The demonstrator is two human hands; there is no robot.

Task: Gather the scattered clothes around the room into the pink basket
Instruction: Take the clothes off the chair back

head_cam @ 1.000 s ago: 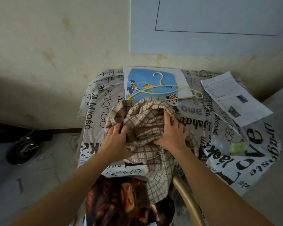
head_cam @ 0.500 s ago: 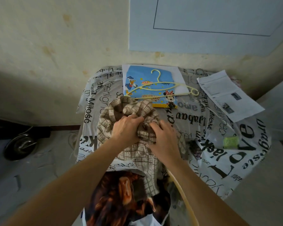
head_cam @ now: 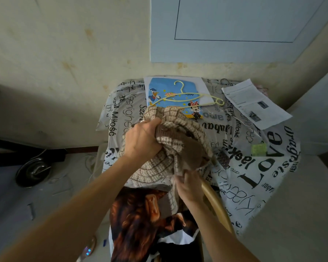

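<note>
The left hand is closed tight on a bunched-up brown and beige checked garment, with the fingers dug into the folds and a ring showing on one finger. The right hand is lower, at the near edge of the table. It grips the tail of the same garment where it hangs over the edge. The garment lies heaped on the near left part of the table, on a tablecloth printed with black lettering.

The fingertips of both hands are buried in the cloth, so how they lie cannot be made out. What kind of garment it is cannot be told from the crumpled heap.

Behind the heap a yellow plastic hanger lies across a blue cartoon-printed card, and the garment's far edge overlaps the card's near edge. A printed paper sheet sits at the far right of the table, and a small green item lies to the right of the heap, too blurred to name. A curved wooden chair back runs just beside the right wrist. Below the hands is a dark fabric with an ape-face print, cut off by the lower edge. A metal pan sits on the floor to the left.
</note>
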